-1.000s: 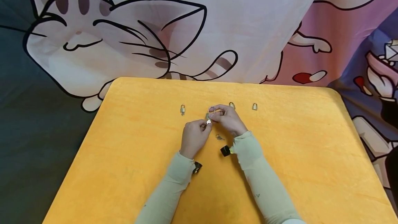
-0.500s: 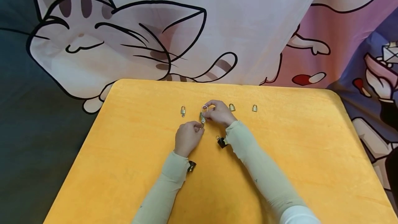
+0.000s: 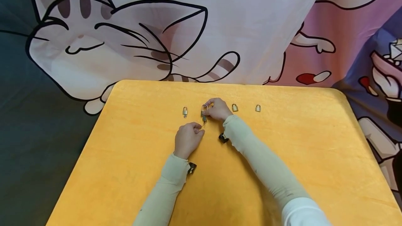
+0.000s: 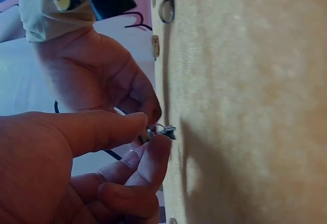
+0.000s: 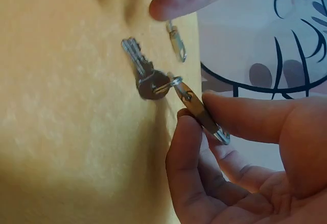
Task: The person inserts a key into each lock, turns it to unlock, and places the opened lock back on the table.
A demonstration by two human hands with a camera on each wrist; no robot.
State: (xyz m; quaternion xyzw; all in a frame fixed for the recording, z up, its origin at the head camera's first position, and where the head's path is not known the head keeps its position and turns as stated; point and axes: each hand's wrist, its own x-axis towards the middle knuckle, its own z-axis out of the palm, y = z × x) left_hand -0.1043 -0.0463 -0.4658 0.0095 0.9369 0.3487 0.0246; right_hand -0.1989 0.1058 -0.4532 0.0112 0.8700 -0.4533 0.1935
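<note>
My right hand pinches a small brass padlock between thumb and fingers, seen edge-on in the right wrist view. A key stands in its keyhole, and more keys dangle from the ring linked to it. Just below, my left hand hovers with thumb and index finger near the dangling keys. In the right wrist view, the visible left fingertips are apart from the keys. Another padlock, with something at its bottom, lies to the left on the table.
Two more brass padlocks lie to the right of my right hand, the farther padlock near the back. A loose metal ring is on the yellow table. A printed cat curtain hangs behind the table's back edge.
Both hands have moved left with the padlock. The left fingers have let go of the keys, which now dangle. The right wrist camera now covers the loose keys in the head view.
</note>
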